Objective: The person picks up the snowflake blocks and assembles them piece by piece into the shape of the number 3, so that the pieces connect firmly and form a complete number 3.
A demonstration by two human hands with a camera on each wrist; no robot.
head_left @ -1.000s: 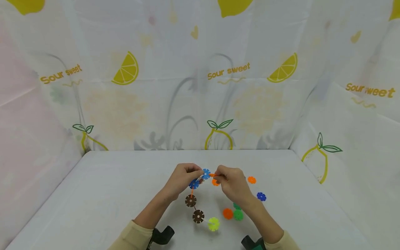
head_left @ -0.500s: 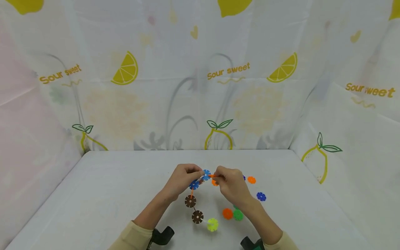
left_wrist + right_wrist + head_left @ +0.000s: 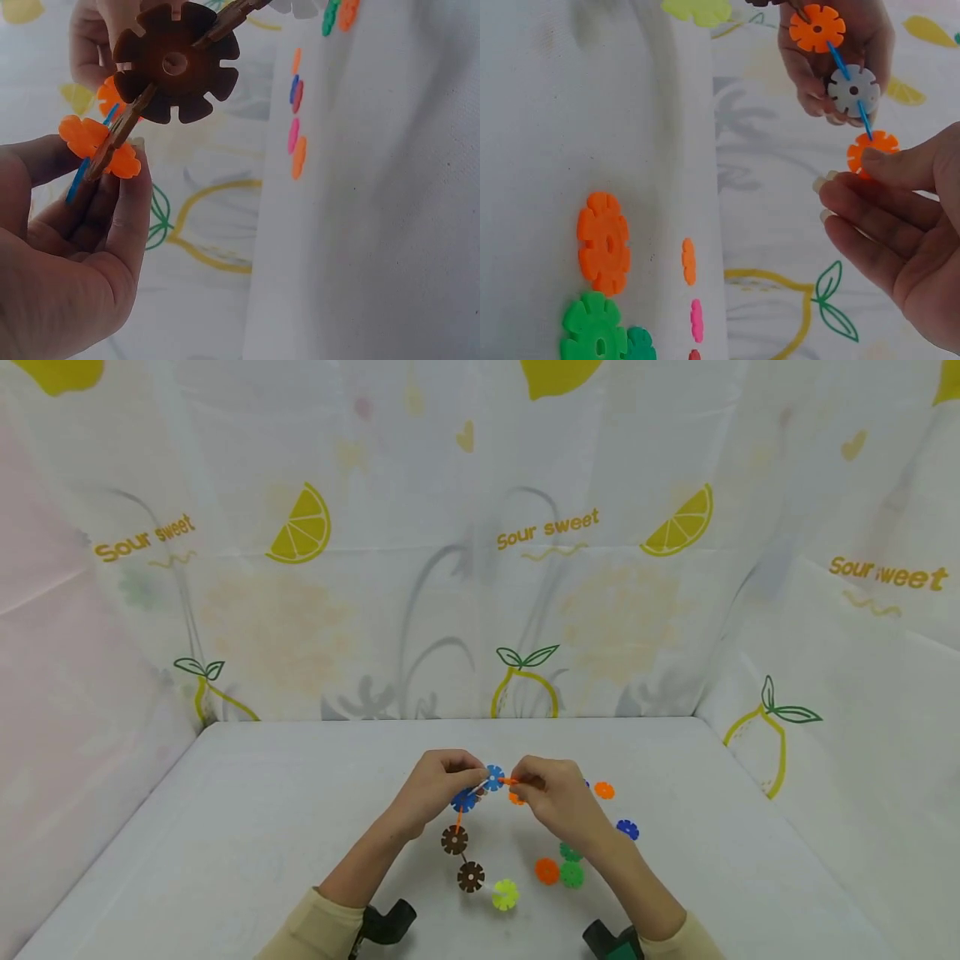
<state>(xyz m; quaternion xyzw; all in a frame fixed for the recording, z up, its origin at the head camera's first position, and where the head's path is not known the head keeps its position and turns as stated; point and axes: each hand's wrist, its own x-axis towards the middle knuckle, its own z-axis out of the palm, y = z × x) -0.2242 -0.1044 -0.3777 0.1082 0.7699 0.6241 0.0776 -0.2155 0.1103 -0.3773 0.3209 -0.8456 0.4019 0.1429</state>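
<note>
A chain of slotted plastic snowflake discs hangs between my hands. My left hand (image 3: pixel 442 789) pinches it near the white disc (image 3: pixel 853 90), between two blue discs. My right hand (image 3: pixel 555 793) pinches the orange disc (image 3: pixel 873 150) at the chain's upper end, slotted to the light blue disc (image 3: pixel 492 778). Below my left hand hang a darker blue disc (image 3: pixel 463 801), an orange disc (image 3: pixel 82 136) seen edge-on in the head view, two brown discs (image 3: pixel 454 840) and a yellow-green disc (image 3: pixel 506 895) at the tail. My left fingers partly hide the white disc.
Loose discs lie on the white table (image 3: pixel 300 827) at the right: orange (image 3: pixel 547 871), green (image 3: pixel 572 875), dark blue (image 3: pixel 627 830) and another orange disc (image 3: pixel 604 791) farther back. A patterned white curtain (image 3: pixel 420 610) stands behind the table.
The hanging tail of the chain has swung slightly left and up. Both hands stay almost in place, keeping their pinch on the discs.
</note>
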